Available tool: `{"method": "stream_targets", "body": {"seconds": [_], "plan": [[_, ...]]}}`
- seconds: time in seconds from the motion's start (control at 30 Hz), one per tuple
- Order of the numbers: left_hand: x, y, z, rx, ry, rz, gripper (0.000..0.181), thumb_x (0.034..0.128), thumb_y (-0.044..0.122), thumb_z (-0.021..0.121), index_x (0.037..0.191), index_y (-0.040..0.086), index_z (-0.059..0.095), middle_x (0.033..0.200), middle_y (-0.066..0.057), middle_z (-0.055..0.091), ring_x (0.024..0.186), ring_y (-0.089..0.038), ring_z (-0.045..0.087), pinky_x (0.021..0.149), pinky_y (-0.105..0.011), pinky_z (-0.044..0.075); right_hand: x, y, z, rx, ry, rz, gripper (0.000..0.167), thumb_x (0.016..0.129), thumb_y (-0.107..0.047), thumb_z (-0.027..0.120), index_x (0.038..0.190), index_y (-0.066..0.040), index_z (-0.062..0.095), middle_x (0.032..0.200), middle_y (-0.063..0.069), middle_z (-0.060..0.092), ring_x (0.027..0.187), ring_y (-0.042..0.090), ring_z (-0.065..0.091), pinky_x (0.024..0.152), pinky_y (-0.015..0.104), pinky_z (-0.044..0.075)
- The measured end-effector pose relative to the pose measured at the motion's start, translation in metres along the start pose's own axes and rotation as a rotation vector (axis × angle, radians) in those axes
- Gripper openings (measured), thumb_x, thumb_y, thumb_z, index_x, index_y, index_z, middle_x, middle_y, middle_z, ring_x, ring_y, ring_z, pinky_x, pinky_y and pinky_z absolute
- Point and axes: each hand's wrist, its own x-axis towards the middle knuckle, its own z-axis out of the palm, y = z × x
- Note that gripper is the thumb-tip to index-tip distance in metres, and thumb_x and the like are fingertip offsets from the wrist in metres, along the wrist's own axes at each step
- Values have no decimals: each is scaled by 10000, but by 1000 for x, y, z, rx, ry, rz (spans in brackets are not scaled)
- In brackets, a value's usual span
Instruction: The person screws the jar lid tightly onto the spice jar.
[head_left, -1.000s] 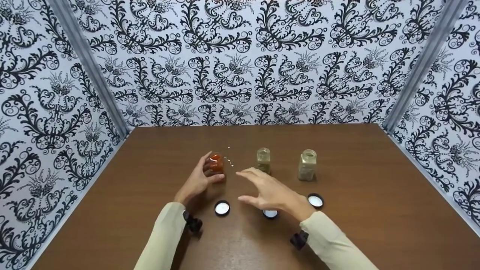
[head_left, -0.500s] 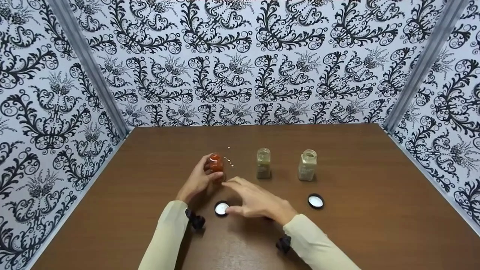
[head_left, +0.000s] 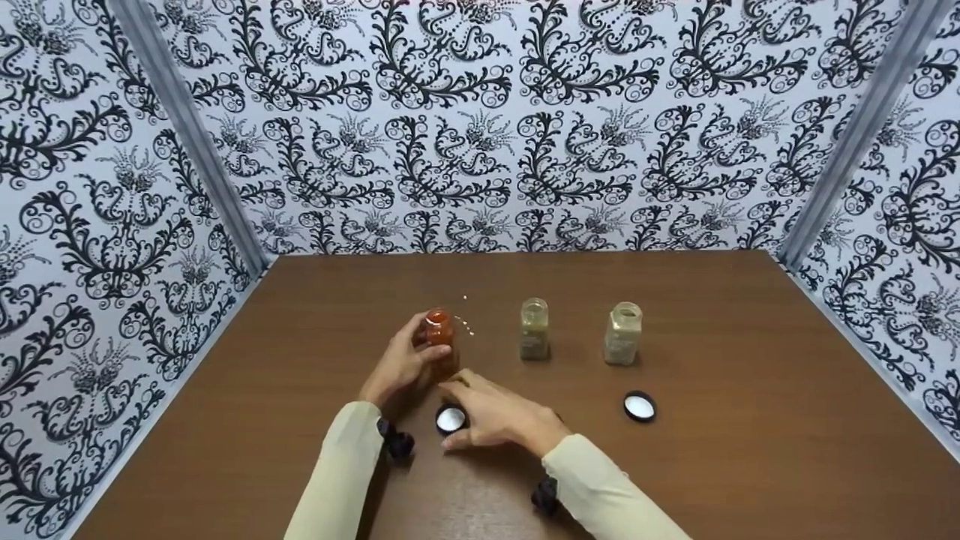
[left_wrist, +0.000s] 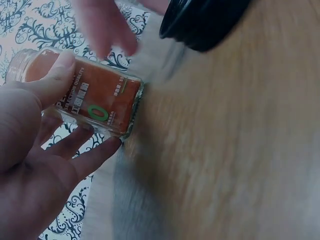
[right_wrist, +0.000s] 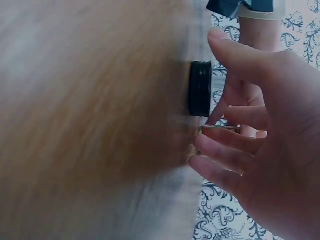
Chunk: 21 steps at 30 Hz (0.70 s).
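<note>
My left hand (head_left: 397, 367) grips the uncapped jar of orange-red powder (head_left: 440, 330), which stands upright on the table. In the left wrist view the thumb lies across that jar's label (left_wrist: 82, 95), with fingers along the other side. Around a black lid with a white inside (head_left: 451, 419), my right hand (head_left: 499, 416) is spread, its thumb on the near side and its fingers on the far side. The right wrist view has this lid (right_wrist: 200, 89) between thumb and fingers, with gaps showing, so the hand (right_wrist: 270, 115) holds nothing.
Two open glass jars, one with greenish powder (head_left: 534, 330) and one with paler powder (head_left: 623, 335), stand to the right. Another black lid (head_left: 640, 406) lies at the right. White specks (head_left: 466, 324) are scattered beside the orange-red jar. Patterned walls (head_left: 480, 150) surround the wooden table (head_left: 750, 337).
My right hand has moved left and nearer, from above the middle lid to around the left one. The left hand keeps its hold on the jar. The head view has shifted slightly.
</note>
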Motion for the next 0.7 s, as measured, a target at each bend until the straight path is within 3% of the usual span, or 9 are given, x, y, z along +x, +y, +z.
{"method": "stream_targets", "body": {"seconds": [0.13, 0.4, 0.7], "plan": [[0, 0, 0, 10, -3, 5, 573, 893, 50, 716, 1419, 52, 491, 1277, -214, 643, 1222, -369, 616, 1074, -484, 484, 3, -2, 1, -25, -3, 10, 708, 818, -510, 790, 1382, -164, 536, 1412, 67, 491, 1274, 181, 509, 1086, 323, 457], [-2, 3, -1, 13, 5, -1, 604, 901, 47, 705, 1454, 56, 463, 1302, -228, 635, 1237, -370, 610, 1085, -492, 476, 11, -8, 1, -72, -19, 46, 458, 805, -485, 808, 1133, -197, 668, 1160, 5, 541, 1041, 146, 529, 916, 287, 495], [-2, 0, 2, -29, -1, 0, 594, 900, -4, 693, 1442, 25, 451, 1297, -259, 622, 1229, -397, 609, 1067, -498, 487, 13, -9, -1, -84, -44, 75, 401, 837, -464, 782, 1143, -221, 693, 1257, 53, 594, 1140, 209, 601, 984, 347, 516]]}}
